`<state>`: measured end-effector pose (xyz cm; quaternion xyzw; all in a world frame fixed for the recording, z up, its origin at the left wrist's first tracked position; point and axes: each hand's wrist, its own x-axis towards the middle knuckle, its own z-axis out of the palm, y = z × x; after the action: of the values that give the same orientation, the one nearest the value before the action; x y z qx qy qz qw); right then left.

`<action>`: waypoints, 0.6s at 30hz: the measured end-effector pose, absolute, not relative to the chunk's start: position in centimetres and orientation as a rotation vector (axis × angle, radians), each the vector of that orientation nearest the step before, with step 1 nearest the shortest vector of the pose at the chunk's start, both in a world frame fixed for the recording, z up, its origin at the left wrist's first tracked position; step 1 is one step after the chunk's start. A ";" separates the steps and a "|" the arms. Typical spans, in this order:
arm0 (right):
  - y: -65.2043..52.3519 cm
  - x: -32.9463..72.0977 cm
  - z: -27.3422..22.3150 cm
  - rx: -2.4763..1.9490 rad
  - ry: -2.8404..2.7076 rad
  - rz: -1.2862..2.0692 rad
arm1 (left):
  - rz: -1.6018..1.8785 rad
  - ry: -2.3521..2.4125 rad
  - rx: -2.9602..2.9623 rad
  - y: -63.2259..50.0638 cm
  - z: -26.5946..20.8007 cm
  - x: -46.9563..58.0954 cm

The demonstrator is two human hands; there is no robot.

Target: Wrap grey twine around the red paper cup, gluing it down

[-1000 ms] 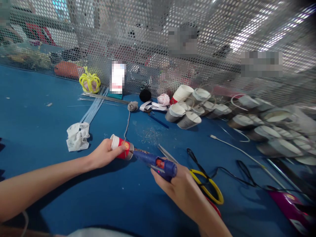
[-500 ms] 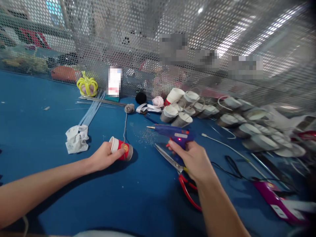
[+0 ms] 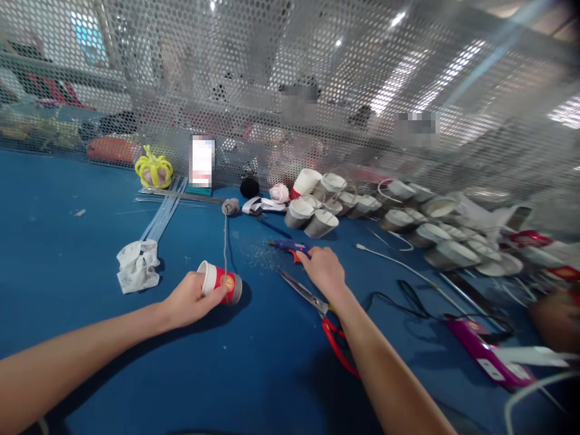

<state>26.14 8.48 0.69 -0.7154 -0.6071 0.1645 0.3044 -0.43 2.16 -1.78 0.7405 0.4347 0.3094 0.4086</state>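
Observation:
My left hand [image 3: 193, 296] is closed around a red and white paper cup [image 3: 232, 281], which lies tilted on its side with its mouth to the left. Grey yarn wraps the cup's base, and a strand runs up from it to a small grey yarn ball [image 3: 231, 206]. In my right hand [image 3: 324, 272] is a blue hot glue gun [image 3: 290, 245] with an orange trigger, its nozzle pointing left, low over the blue table. Just below that hand lies a pair of scissors [image 3: 308, 294] with red handles, partly hidden by my forearm.
Several grey-wrapped cups [image 3: 321, 223] stand at the back right. A purple power strip [image 3: 489, 350] and cables lie at right. Crumpled white paper [image 3: 138, 266], a yellow crown-like piece [image 3: 154, 169] and a phone [image 3: 202, 160] are at left. A perforated metal screen [image 3: 254, 78] rises behind.
My right hand has lowered the glue gun toward the table and away from me. My left hand keeps hold of the cup. The view has shifted slightly.

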 end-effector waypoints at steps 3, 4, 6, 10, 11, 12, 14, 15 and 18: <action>7.5 23.7 1.8 -1.777 -1.730 0.460 | 0.784 1.069 1.904 2.0 -1.7 -0.4; 7.1 22.5 2.1 -1.726 -1.799 0.526 | 0.781 1.059 1.921 1.9 -1.7 -0.4; 6.2 19.9 2.4 -1.602 -1.954 0.738 | 0.780 1.032 1.969 1.8 -1.7 -0.3; 5.0 15.8 1.8 -1.266 -1.982 1.303 | 0.785 0.982 2.060 1.6 -1.6 -0.4; 4.9 15.2 1.6 -1.201 -1.896 1.409 | 0.780 0.977 2.066 1.6 -1.6 -0.5; 4.8 14.8 1.4 -1.156 -1.804 1.478 | 0.771 0.976 2.055 1.6 -1.6 -0.5; 4.8 14.7 1.3 -1.131 -1.669 1.506 | 0.746 0.990 1.968 1.7 -1.5 -0.5; 4.8 14.8 1.4 -1.132 -1.633 1.492 | 0.734 1.002 1.889 1.8 -1.5 -0.6; 4.9 15.6 2.0 -1.168 -1.587 1.390 | 0.731 1.025 1.567 2.1 -1.4 -0.5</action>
<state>15.63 4.90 1.97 -0.4524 -0.6148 0.5384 0.3571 -0.54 2.11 -1.44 0.6581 0.4305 0.3068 0.5361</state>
